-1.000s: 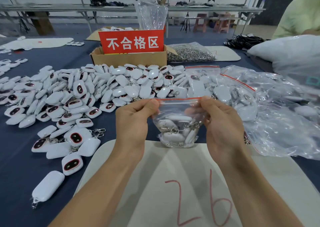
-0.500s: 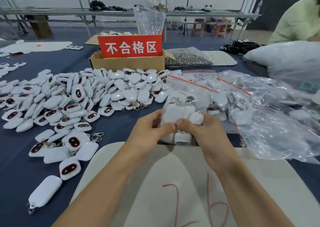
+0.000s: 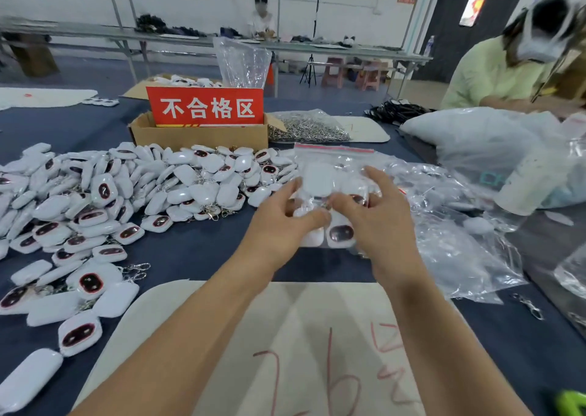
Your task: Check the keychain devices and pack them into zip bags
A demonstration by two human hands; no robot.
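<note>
Centrally, the left hand (image 3: pixel 282 222) and right hand (image 3: pixel 379 222) each clamp their grip on a red-striped zip bag (image 3: pixel 333 158) full of white keychain devices (image 3: pixel 318 179), held above the table (image 3: pixel 203 250). Behind it, a cardboard box (image 3: pixel 196 136) holding more devices bears a red sign (image 3: pixel 206 108) reading 不合格区.

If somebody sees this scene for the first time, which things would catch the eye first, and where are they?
Probably the red sign with white characters, standing in a cardboard box at the back centre. Next comes the big heap of white keychain devices spread across the left side. In the middle, the left hand and the right hand hold a zip bag filled with such devices.
</note>
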